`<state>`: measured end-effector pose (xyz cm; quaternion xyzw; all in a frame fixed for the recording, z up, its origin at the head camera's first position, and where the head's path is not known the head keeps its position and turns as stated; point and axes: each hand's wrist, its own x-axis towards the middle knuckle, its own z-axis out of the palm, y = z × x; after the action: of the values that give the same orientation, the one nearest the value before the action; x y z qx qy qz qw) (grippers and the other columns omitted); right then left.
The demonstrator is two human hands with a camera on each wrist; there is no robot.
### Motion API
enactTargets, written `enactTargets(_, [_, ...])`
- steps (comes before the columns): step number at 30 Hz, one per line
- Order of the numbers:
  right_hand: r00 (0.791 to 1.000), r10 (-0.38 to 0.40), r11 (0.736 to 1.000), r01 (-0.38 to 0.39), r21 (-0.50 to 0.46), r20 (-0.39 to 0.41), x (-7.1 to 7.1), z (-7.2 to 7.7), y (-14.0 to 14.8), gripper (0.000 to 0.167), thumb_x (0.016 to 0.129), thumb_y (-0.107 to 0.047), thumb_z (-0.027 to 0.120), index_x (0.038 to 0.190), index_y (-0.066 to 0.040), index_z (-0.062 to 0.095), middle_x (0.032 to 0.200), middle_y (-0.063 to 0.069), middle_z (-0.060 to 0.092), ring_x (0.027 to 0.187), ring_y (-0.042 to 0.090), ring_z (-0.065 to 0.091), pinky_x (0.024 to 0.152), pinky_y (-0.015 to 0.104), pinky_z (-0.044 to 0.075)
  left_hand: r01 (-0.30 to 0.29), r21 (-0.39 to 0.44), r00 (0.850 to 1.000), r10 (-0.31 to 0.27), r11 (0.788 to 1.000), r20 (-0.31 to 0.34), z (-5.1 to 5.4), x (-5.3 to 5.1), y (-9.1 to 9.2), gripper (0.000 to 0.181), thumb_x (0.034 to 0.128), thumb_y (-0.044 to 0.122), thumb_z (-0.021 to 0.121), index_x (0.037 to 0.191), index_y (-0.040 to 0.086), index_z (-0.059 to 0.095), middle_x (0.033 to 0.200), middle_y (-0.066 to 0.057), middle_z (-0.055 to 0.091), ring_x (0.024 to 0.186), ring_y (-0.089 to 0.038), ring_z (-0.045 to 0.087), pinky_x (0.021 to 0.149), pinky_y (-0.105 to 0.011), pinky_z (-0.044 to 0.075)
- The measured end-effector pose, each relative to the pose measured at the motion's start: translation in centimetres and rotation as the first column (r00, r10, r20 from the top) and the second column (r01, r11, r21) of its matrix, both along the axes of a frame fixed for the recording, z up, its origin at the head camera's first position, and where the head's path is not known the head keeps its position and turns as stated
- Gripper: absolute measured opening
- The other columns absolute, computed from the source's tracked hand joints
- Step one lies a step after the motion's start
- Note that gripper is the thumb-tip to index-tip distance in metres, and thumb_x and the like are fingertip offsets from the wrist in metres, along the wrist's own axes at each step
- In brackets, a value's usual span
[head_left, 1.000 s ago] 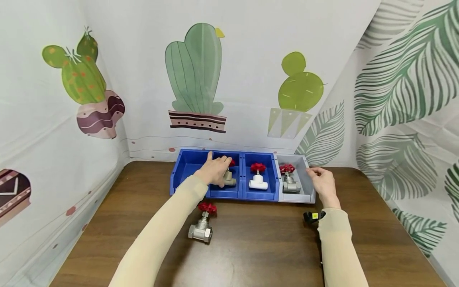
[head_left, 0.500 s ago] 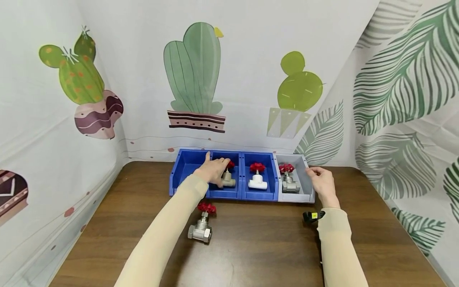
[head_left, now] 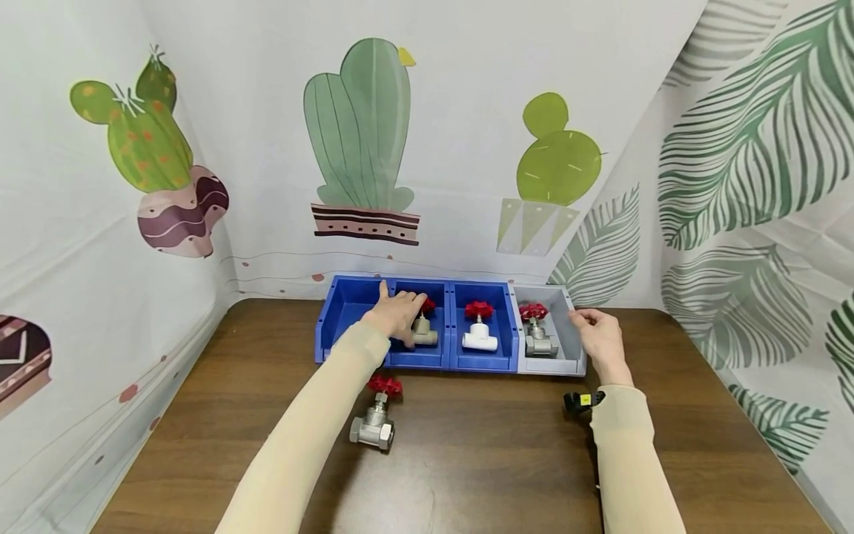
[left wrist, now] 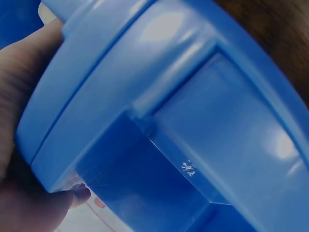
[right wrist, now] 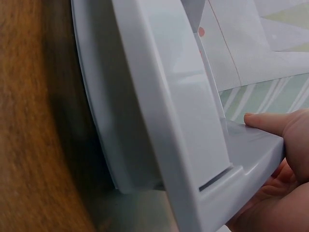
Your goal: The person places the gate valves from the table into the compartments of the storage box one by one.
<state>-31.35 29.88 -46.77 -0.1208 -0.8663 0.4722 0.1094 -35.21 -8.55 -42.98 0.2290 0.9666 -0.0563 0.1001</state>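
Note:
My left hand (head_left: pixel 395 315) straddles the paired walls between two blue bins. Its thumb (left wrist: pixel 79 194) touches the side of the leftmost blue bin (left wrist: pixel 212 106); the fingers reach into the second blue bin (head_left: pixel 416 361), beside a beige valve (head_left: pixel 425 334) with a red handwheel, which they partly hide. At the row's other end, my right hand (head_left: pixel 602 340) pinches the outer wall of the grey bin (head_left: pixel 574 326). In the right wrist view its thumb (right wrist: pixel 263 122) lies against the inside of that wall, with the other fingers outside. A metal valve (head_left: pixel 539 343) lies in the grey bin.
A white valve (head_left: pixel 479 337) with a red handwheel lies in the third bin, which is blue. Another metal valve (head_left: pixel 373 426) lies on the wooden table (head_left: pixel 487 445), in front of the row. A black strap-like item (head_left: pixel 579 402) is by the right cuff. A printed cloth (head_left: pixel 460 148) hangs behind.
The head view has shifted very slightly. Both hands keep their places on the bins, and the valves stay where they were.

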Motion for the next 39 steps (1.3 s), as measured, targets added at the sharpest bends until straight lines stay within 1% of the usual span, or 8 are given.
enactTargets(5, [1.0,0.005,1.0,-0.005,0.016,-0.004,0.2,0.1,0.0,0.039,0.099,-0.031,0.058,0.115,0.003,0.066,0.094,0.009,0.057,0.083,0.019,0.047,0.064,0.028,0.039,-0.005,-0.014,1.0,0.005,1.0,0.01,0.3,0.3,-0.1,0.114,0.072,0.05,0.084,0.157,0.015,0.016,0.155,-0.007,0.033,0.142,-0.026,0.028,0.108,-0.068,-0.001])
enactTargets(13, [1.0,0.005,1.0,-0.004,0.02,-0.011,0.2,0.1,-0.1,0.038,0.099,-0.032,0.058,0.114,0.003,0.067,0.091,0.007,0.057,0.082,0.018,0.047,0.064,0.028,0.039,-0.015,0.026,1.0,0.014,1.0,0.028,0.6,0.3,-0.6,0.117,0.0727,0.06,0.079,0.159,0.023,0.009,0.16,-0.008,0.021,0.146,-0.027,0.017,0.109,-0.067,-0.003])
enactTargets(17, [1.0,0.011,1.0,-0.011,0.017,-0.012,0.2,0.0,0.0,0.039,0.099,-0.032,0.058,0.114,0.003,0.066,0.094,0.008,0.057,0.083,0.018,0.047,0.065,0.028,0.039,-0.001,0.083,0.999,-0.002,0.997,0.034,1.3,0.7,-0.8,0.114,0.0736,0.062,0.077,0.158,0.025,0.011,0.16,-0.009,0.019,0.147,-0.027,0.015,0.11,-0.065,0.0])
enactTargets(22, [1.0,0.015,1.0,-0.015,0.013,-0.01,0.1,0.0,-0.1,0.039,0.099,-0.031,0.058,0.115,0.003,0.066,0.095,0.009,0.057,0.083,0.019,0.047,0.065,0.029,0.039,0.021,0.183,0.999,-0.027,0.983,0.028,2.3,1.6,-1.2,0.111,0.0738,0.061,0.077,0.158,0.025,0.014,0.16,-0.01,0.019,0.147,-0.027,0.013,0.113,-0.061,0.004])
enactTargets(27, [1.0,0.014,1.0,-0.013,0.003,-0.01,0.1,0.0,-0.1,0.038,0.099,-0.03,0.059,0.115,0.003,0.066,0.095,0.009,0.057,0.083,0.019,0.047,0.065,0.029,0.039,0.067,0.245,0.998,-0.066,0.967,-0.014,3.3,3.1,-1.9,0.112,0.0717,0.064,0.076,0.158,0.026,0.016,0.161,-0.009,0.018,0.148,-0.027,0.011,0.114,-0.056,0.008])
enactTargets(30, [1.0,0.018,1.0,-0.018,-0.003,-0.002,0.2,0.0,0.0,0.039,0.1,-0.031,0.058,0.116,0.003,0.066,0.096,0.01,0.057,0.084,0.019,0.047,0.066,0.029,0.039,0.123,0.285,0.992,-0.111,0.951,-0.058,3.7,4.4,-2.3,0.113,0.0703,0.065,0.077,0.158,0.024,0.018,0.16,-0.01,0.02,0.147,-0.027,0.012,0.114,-0.056,0.011])
enactTargets(36, [1.0,0.026,1.0,-0.026,0.007,-0.008,0.0,0.0,0.0,0.04,0.1,-0.032,0.057,0.116,0.003,0.066,0.097,0.01,0.057,0.085,0.02,0.047,0.066,0.029,0.04,0.258,0.297,0.962,-0.216,0.919,-0.167,4.4,7.6,-3.3,0.114,0.0673,0.072,0.073,0.156,0.02,0.024,0.158,-0.009,0.027,0.147,-0.025,0.016,0.114,-0.051,0.018])
enactTargets(39, [1.0,0.026,1.0,-0.026,0.008,-0.005,0.1,-0.1,0.0,0.041,0.1,-0.033,0.056,0.117,0.003,0.065,0.097,0.01,0.055,0.085,0.02,0.047,0.065,0.028,0.04,0.304,0.313,0.948,-0.252,0.9,-0.196,4.4,8.8,-3.9,0.115,0.0659,0.074,0.073,0.156,0.019,0.026,0.156,-0.009,0.03,0.146,-0.025,0.019,0.113,-0.05,0.02])
